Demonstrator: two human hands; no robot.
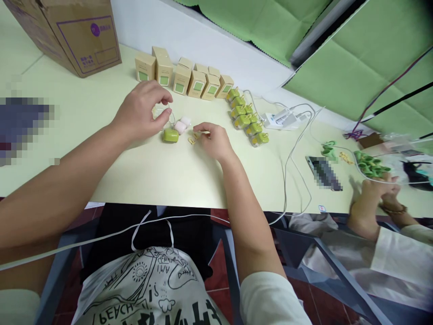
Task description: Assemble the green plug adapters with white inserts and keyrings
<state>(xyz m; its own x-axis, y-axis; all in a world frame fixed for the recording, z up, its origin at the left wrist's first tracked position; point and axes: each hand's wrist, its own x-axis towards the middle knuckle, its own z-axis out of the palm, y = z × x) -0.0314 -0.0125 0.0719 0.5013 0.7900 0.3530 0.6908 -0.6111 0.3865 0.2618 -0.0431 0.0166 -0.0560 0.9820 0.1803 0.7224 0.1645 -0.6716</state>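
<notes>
My left hand (144, 108) hovers over the table with its thumb and forefinger curved and apart. Behind that gap is a small clear piece (158, 109), partly hidden; whether the hand touches it I cannot tell. Just right of the left fingertips lies a glossy green case (171, 135), beside two small pale pink rounded pieces (182, 125). My right hand (214, 141) rests low, its fingers closed at some small yellow clasps (192, 139). The fingertips partly cover these clasps.
Small kraft boxes (181, 79) line the wall, near a large carton (84, 36). Green cases with yellow loops (241, 121) stand in rows at right. White cables (286, 180) trail from a power strip (280, 121). Farther right, a co-worker's hands (379, 187) are near green pieces (370, 164) and a phone (324, 173).
</notes>
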